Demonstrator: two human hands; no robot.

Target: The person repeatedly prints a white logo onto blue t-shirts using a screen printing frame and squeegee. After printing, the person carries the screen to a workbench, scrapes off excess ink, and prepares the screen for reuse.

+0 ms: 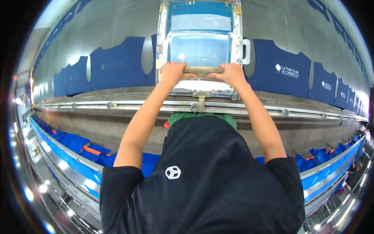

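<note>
I have my left hand [174, 73] and right hand [230, 74], set apart, clamped on a straight beige squeegee bar [200, 71] across the frame's near end. Whitish, worn frame [238, 39] holds translucent blue mesh [200, 42] with pale lettering; white paste [200, 85] sits nearest me. Navy fabric pieces [122, 60] flank it on the grey desk [117, 25].

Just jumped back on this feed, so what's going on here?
A person has both hands, left hand and right hand, on a tan bar, held crosswise near the close end of a framed blue screen. A white patch shows just below the bar. Dark blue cloth pieces lie to either side; the nearest one on the right carries a white print. A metal rail runs along the table's near edge.
</note>
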